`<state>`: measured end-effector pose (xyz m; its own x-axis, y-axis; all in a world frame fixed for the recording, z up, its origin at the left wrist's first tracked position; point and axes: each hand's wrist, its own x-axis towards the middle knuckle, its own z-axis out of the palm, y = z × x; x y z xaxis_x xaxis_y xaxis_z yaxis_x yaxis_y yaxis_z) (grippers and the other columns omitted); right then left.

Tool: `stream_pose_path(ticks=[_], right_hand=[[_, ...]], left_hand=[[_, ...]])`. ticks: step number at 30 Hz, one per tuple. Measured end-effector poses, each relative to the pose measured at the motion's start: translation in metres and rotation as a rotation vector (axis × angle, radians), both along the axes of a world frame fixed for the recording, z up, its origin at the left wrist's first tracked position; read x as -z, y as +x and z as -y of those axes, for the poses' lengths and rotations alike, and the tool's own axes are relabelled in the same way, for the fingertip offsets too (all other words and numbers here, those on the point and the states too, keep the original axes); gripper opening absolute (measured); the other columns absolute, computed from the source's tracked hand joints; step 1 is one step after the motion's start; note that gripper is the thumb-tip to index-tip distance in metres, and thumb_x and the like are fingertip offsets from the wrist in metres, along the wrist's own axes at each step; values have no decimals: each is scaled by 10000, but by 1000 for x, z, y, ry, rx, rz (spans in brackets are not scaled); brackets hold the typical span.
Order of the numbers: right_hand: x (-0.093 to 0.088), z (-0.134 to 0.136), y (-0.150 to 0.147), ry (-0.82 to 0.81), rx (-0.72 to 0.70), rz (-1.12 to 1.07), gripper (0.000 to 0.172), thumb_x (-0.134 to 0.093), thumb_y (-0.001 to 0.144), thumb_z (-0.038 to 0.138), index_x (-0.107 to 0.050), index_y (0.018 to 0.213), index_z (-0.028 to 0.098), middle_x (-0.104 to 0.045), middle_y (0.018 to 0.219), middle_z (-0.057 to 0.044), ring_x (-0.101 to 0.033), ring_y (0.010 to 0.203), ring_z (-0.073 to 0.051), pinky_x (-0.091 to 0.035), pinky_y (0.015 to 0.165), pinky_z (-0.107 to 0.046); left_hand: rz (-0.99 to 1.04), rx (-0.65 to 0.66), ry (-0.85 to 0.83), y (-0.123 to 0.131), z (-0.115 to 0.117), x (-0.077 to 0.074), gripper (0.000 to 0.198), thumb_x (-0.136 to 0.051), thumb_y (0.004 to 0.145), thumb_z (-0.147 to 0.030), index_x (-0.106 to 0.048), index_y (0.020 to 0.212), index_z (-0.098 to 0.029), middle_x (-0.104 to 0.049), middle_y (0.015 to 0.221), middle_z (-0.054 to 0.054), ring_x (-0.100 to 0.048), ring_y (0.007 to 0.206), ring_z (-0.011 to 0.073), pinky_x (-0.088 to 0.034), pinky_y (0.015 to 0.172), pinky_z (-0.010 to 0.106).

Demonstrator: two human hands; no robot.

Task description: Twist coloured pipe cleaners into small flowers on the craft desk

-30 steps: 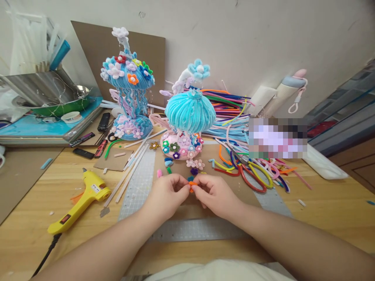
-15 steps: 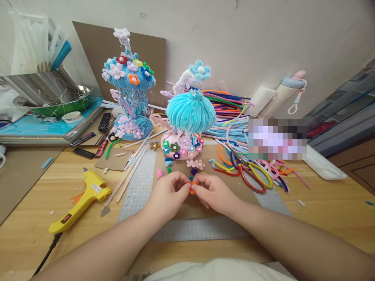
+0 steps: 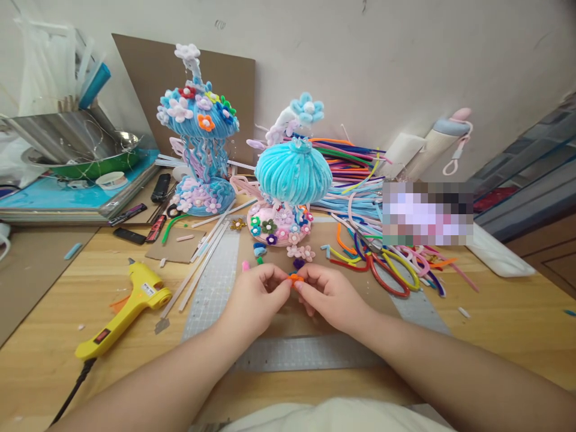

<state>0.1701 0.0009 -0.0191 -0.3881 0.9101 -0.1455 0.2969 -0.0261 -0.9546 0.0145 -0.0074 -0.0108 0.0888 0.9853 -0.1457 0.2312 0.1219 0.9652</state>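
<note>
Toward the middle of the tabletop's (image 3: 36,360) near edge, the left hand (image 3: 258,297) pinched an orange fuzzy piece (image 3: 296,279), seemingly light, soft and bendable, best held by its rim; the right hand (image 3: 333,297) pinched its opposite side.

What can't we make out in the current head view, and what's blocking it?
All head view:
1. Orange piece: full shape, covered by the left hand and right hand pinching it.
2. Whatever lies under the pixelated patch: blurred out.
3. Label on the yellow glue gun: print too small.
4. Black cord: far end lost at the bottom edge.
</note>
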Motion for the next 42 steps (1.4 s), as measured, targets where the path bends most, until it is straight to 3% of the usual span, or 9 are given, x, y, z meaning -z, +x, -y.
stream_pose_path(ticks=[3,9,13,15,18,25,30,42], right_hand=[[0,0,1,81,0,79,129,-436,818,263,-478,724,185,-463,566,50,-425,429,-74,-319,413,-183],[-3,5,2,418,-39,362,176,-459,771,176,-415,601,180,-424,552,38,-378,511,-90,-268,477,-204],[-5,9,0,546,-58,456,214,-452,745,130,-336,572,179,-401,550,36,-370,519,-90,-247,496,-217],[-5,9,0,529,-55,452,210,-453,743,136,-336,574,180,-393,549,38,-363,518,-90,-243,492,-216],[-5,5,1,368,-68,362,169,-459,746,166,-388,594,181,-391,539,46,-358,504,-84,-252,469,-199],[-3,-2,4,-51,34,-76,219,-369,858,361,-448,748,188,-437,536,66,-406,364,-64,-287,359,-173],[-1,0,4,50,-18,-48,174,-431,851,325,-487,773,180,-492,603,46,-461,401,-62,-344,393,-174],[-1,6,4,320,-77,350,193,-415,821,199,-469,637,176,-439,529,47,-389,477,-78,-258,443,-190]], left_hand=[[-107,54,76,-1,1,2,125,-557,706,-285,-617,670,-181,-625,616,-14,-535,568,127,-390,576,238],[-225,124,90,0,3,4,136,-522,712,-246,-587,616,-174,-600,584,-10,-520,561,129,-384,563,235],[-225,120,55,2,5,6,143,-510,705,-232,-564,589,-168,-582,575,-3,-502,553,132,-357,506,226],[-206,117,53,3,5,7,140,-510,703,-229,-554,585,-169,-580,581,-2,-510,564,135,-360,508,227],[-132,116,48,4,5,7,100,-520,709,-235,-563,645,-172,-585,616,-9,-524,587,132,-374,522,223],[225,22,-143,2,-1,-6,176,-613,677,-306,-519,687,-158,-537,522,-42,-475,473,84,-390,498,209],[346,16,-223,3,-1,-11,233,-657,645,-323,-511,698,-150,-560,562,-36,-493,484,75,-414,508,205],[-227,139,68,-1,3,7,134,-522,725,-255,-621,682,-176,-636,626,-4,-559,583,130,-407,557,231]])
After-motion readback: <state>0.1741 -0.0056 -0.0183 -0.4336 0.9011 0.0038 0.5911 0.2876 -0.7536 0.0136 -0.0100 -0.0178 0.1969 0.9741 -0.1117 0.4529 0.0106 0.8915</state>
